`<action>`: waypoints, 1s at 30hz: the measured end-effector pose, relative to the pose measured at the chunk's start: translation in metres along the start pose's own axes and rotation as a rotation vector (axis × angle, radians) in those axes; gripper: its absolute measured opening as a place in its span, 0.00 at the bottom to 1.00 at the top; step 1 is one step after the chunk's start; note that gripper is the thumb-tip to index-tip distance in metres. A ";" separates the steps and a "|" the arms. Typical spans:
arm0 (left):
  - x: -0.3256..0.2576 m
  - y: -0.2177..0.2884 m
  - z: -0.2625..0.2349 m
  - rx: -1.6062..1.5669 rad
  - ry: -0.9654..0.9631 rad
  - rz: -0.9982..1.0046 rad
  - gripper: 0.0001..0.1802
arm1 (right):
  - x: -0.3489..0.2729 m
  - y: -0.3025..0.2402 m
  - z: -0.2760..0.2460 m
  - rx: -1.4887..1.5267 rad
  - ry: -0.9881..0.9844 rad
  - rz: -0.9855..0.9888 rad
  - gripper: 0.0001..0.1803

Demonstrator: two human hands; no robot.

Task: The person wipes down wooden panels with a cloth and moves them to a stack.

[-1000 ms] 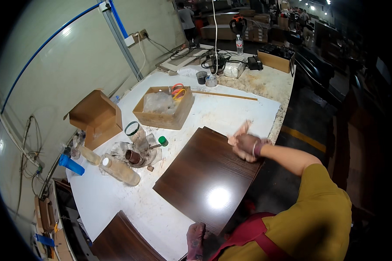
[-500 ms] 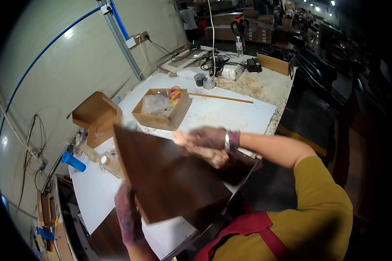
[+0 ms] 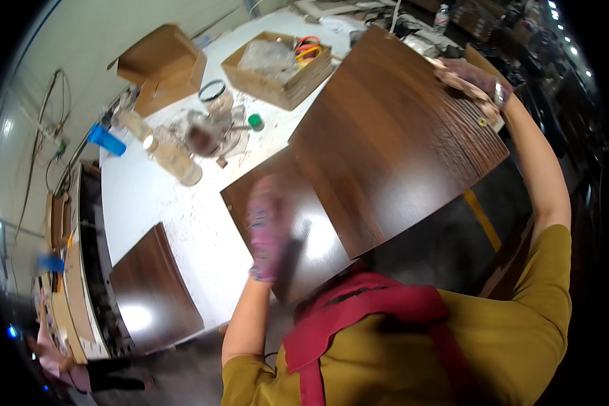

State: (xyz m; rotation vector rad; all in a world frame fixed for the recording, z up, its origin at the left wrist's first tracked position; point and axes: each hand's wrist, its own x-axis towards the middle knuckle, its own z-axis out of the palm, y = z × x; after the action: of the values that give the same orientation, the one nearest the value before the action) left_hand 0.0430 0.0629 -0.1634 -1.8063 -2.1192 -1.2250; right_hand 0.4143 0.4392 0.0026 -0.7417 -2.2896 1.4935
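A large dark-brown wood-grain panel (image 3: 379, 128) lies face up, with ridged grain toward its right end. It overlaps or adjoins a second glossy brown panel (image 3: 311, 223); I cannot tell which. My right hand (image 3: 474, 78), in a stained glove with a metal band at the wrist, grips a crumpled pale cloth (image 3: 463, 88) at the large panel's far right edge. Over the second panel is my left hand (image 3: 266, 233) in a pink patterned glove, blurred, its fingers stretched out and holding nothing visible. Another brown panel (image 3: 155, 287) rests at the table's left front.
On the white table (image 3: 176, 230) stand a cardboard box (image 3: 287, 88) with a plastic bag and orange-handled scissors, an open carton (image 3: 162, 71), a clear bottle (image 3: 176, 162), a blue bottle (image 3: 106, 140) and a green cap (image 3: 255, 122). A person (image 3: 64, 358) is at lower left.
The large panel was tilted up in my left hand and now lies flat, farther right. My left hand has let go of it. My right hand has moved right with the cloth.
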 end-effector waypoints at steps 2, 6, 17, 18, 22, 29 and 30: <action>-0.048 -0.068 -0.005 0.150 0.103 -0.398 0.27 | 0.004 0.037 0.001 -0.262 -0.072 -0.124 0.18; -0.088 -0.087 0.002 0.151 -0.053 -0.646 0.31 | 0.017 0.087 0.048 0.302 -0.227 0.117 0.09; -0.069 -0.046 -0.011 0.111 0.019 -0.637 0.30 | 0.057 0.075 0.129 -0.291 -0.119 0.231 0.24; -0.065 -0.045 -0.014 0.073 -0.002 -0.654 0.28 | 0.059 0.058 0.119 -0.055 -0.032 0.304 0.24; -0.092 -0.072 -0.008 0.176 0.140 -0.513 0.20 | 0.080 -0.009 0.189 -0.078 -0.119 0.086 0.22; -0.071 -0.065 -0.029 0.070 0.049 -0.444 0.17 | 0.064 -0.018 0.479 -0.713 -0.305 -0.828 0.14; -0.084 -0.080 -0.023 0.095 0.069 -0.448 0.18 | 0.077 -0.031 0.476 -0.001 -0.402 -0.397 0.16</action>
State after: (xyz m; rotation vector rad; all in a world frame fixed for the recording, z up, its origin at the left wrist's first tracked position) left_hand -0.0110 -0.0147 -0.2338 -1.2692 -2.5775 -1.2174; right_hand 0.0974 0.1152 -0.1658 0.0334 -2.5207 1.5485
